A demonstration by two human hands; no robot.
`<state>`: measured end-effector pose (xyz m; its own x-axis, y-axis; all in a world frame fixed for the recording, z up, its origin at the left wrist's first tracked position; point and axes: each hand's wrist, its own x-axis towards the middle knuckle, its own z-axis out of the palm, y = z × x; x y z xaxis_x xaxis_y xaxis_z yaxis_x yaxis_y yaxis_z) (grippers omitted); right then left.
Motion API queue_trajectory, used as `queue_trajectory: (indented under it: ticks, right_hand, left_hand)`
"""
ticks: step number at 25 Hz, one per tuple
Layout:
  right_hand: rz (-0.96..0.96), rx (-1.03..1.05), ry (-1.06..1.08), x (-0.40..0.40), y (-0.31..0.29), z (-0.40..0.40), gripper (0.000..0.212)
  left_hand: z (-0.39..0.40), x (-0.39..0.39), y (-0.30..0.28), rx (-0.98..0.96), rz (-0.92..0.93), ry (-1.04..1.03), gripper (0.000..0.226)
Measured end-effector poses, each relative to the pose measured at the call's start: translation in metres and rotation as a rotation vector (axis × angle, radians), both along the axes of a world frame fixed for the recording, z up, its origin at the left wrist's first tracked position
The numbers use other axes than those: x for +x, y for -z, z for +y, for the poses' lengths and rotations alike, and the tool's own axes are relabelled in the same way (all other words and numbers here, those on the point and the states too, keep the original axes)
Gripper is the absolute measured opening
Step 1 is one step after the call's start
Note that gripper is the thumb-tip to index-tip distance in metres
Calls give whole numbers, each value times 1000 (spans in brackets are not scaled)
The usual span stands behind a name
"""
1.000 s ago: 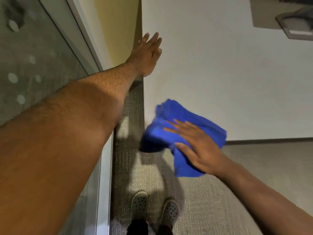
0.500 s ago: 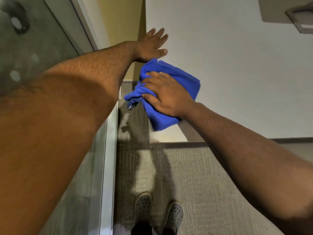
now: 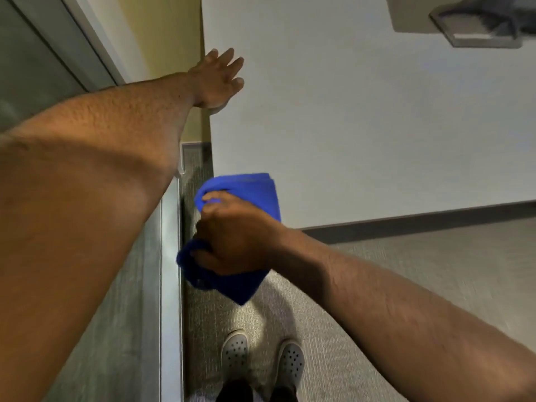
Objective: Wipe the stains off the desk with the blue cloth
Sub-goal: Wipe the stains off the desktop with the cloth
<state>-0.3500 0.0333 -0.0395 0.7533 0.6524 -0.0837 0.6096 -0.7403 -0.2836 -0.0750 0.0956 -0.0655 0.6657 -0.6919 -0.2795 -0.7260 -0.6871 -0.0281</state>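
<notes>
At the near left corner of the white desk, in the head view, we see the blue cloth bunched into a thick, folded wad. Its colour is a strong, saturated blue, and the fabric looks soft and plush. One rolled fold lies on the desk top just inside the left edge, while the lower part hangs off the near edge, over the grey carpet, ending in a pointed corner.

Our right hand is closed around the middle of the cloth, fingers curled tight into the fabric and knuckles facing up, so the cloth shows both above and below the fist. The hand sits right at the desk's near left corner, partly over the edge.

Our left hand is farther along the left edge of the desk, fingers spread wide and flat, the palm resting against that edge and holding nothing. The left forearm stretches across a glass panel with a pale metal frame that runs beside the desk.

At the far right corner of the desk a grey object is partly cut off by the picture; we cannot tell what it is. Below, on the carpet, we see a pair of grey perforated shoes.
</notes>
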Motion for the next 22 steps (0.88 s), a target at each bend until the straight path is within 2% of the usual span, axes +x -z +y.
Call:
queue_trajectory:
  ticks: [3,5,7,10,14,18,20,22]
  right_hand:
    - [-32,-31,-158,-18,-3,-16,43]
    - [-10,-66,-280,-20,-5,-33,37]
    - [60,-54,-307,-24,-5,-58,29]
    - [55,39,-233,-34,-3,-106,23]
    - [-13,-134,-182,-48,1,-166,27]
    - [-77,-148,-79,-65,1,-223,18]
    - [-61,-134,-41,-71,-3,-236,16]
    - [17,-67,69,-77,-6,-235,17]
  left_hand:
    - [-6,-10,0,-37,20,-81,53]
    - [-5,-15,1,-128,78,-217,58]
    - [-5,-20,4,-164,105,-277,61]
    - [-8,-28,7,-205,107,-318,61]
    - [-9,-40,4,-275,133,-360,62]
    - [-11,-53,7,-336,120,-339,59]
    - [-10,-56,13,-389,102,-371,62]
    - [-8,-51,18,-321,98,-390,69]
